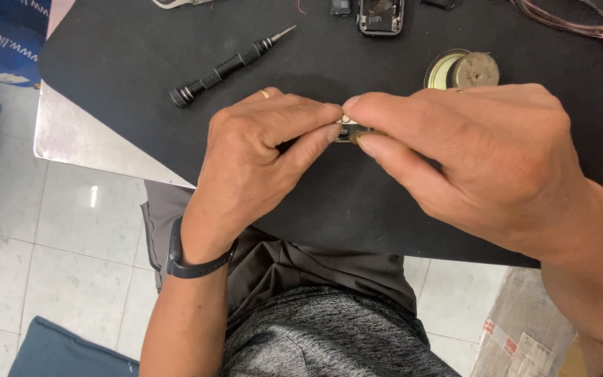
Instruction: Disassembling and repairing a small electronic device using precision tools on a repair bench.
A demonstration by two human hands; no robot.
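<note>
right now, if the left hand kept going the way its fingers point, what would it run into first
The left hand points rightward, fingertips pinching a small metal part. Straight on, it would meet the right hand first, whose thumb and forefinger pinch the same part from the opposite side.

screwdriver [228, 67] on mat [120, 105], left of tape roll [463, 70]

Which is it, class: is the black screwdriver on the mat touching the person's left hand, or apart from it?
Apart. The head view shows the black screwdriver lying alone on the black mat, with bare mat between its handle and the left hand.
</note>
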